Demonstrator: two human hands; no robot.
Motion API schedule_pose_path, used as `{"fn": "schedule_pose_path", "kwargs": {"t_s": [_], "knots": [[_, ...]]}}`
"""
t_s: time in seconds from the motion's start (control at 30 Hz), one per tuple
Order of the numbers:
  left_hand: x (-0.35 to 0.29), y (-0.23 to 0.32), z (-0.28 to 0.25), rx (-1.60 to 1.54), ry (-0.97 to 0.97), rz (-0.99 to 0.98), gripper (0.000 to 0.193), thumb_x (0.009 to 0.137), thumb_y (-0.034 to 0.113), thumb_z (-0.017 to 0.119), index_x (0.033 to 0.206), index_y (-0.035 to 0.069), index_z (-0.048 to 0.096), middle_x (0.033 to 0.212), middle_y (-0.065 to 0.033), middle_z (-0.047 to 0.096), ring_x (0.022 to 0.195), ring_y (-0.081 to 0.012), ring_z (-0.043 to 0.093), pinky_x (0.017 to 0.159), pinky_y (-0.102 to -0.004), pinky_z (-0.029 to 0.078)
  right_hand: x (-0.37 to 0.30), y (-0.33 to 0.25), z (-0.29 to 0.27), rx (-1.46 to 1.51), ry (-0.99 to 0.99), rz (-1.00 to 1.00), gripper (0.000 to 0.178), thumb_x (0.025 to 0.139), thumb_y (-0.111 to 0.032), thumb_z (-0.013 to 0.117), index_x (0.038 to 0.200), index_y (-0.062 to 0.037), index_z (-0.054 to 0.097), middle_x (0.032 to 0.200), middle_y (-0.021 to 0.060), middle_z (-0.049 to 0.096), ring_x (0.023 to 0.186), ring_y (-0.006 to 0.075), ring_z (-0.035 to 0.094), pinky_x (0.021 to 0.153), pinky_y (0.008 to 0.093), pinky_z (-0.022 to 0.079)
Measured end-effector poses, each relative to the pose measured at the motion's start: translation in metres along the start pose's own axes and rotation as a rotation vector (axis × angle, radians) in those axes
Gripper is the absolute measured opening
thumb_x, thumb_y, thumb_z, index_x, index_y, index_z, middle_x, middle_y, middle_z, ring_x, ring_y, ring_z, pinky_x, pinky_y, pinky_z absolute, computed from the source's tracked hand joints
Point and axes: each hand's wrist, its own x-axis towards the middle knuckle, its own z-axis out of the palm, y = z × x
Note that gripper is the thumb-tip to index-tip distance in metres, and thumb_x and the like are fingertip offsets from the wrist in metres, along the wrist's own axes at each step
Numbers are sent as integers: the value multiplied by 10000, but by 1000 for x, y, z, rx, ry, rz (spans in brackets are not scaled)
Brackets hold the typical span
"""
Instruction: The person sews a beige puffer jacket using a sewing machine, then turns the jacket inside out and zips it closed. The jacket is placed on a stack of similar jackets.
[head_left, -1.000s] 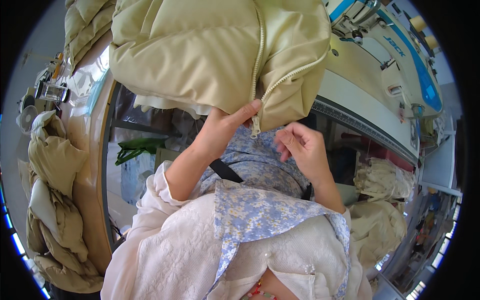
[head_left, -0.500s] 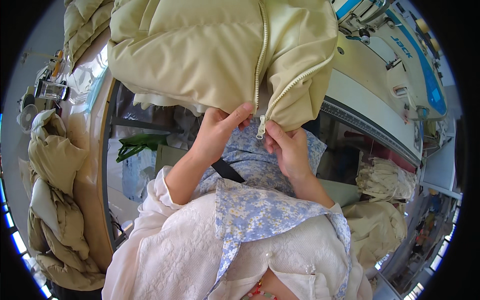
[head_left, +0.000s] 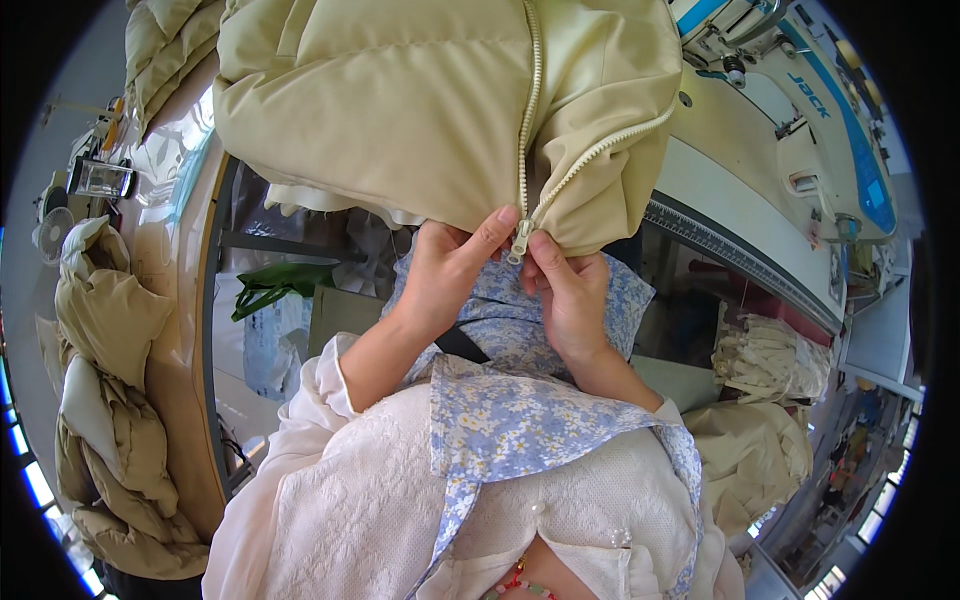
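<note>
A pale yellow padded jacket [head_left: 400, 130] lies over the table's near edge, its front zipper [head_left: 608, 152] parted into two rows of cream teeth. At the hem the rows come together at the zipper slider [head_left: 521, 240], whose pull tab hangs down. My left hand [head_left: 455, 262] pinches the hem corner of the left front, thumb on top beside the slider. Opposite it, my right hand [head_left: 567, 290] pinches the bottom of the right front, its thumb close against the slider. The fingers under the cloth are partly hidden.
At the right stands a white and blue sewing machine [head_left: 810, 130], with a ruler strip [head_left: 740, 255] along the table edge. More padded garments [head_left: 115, 420] are heaped at the left. A bundle of pale pieces [head_left: 770, 360] lies at the lower right.
My left hand has moved right and brought the left zipper end up to the slider. The two hands are now closer together.
</note>
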Motion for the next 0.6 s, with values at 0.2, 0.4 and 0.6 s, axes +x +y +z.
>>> {"fn": "schedule_pose_path", "kwargs": {"t_s": [0.2, 0.4, 0.6], "knots": [[-2, -1, -6, 163, -15, 46, 206, 969, 208, 684, 971, 1, 676, 873, 4, 655, 764, -85, 556, 685, -262, 455, 3, 5, 2, 42, 19, -50, 169, 975, -212, 673, 955, -44, 663, 771, 10, 621, 655, 91, 551, 574, 247, 442], [2, 7, -6, 181, -50, 13, 218, 961, 211, 694, 973, -4, 665, 854, -15, 647, 751, -95, 569, 654, -272, 464, 3, -4, -7, -34, -4, 41, 228, 976, -245, 674, 956, -18, 657, 773, 9, 621, 681, 100, 581, 582, 253, 463], [-4, 13, -10, 155, -4, -106, 234, 956, 229, 694, 897, 3, 668, 799, -24, 639, 716, -110, 573, 666, -281, 467, -18, -60, -7, -1003, -265, -430, 262, 822, -150, 824, 973, -27, 648, 813, 40, 615, 698, 107, 606, 562, 236, 457]]}}
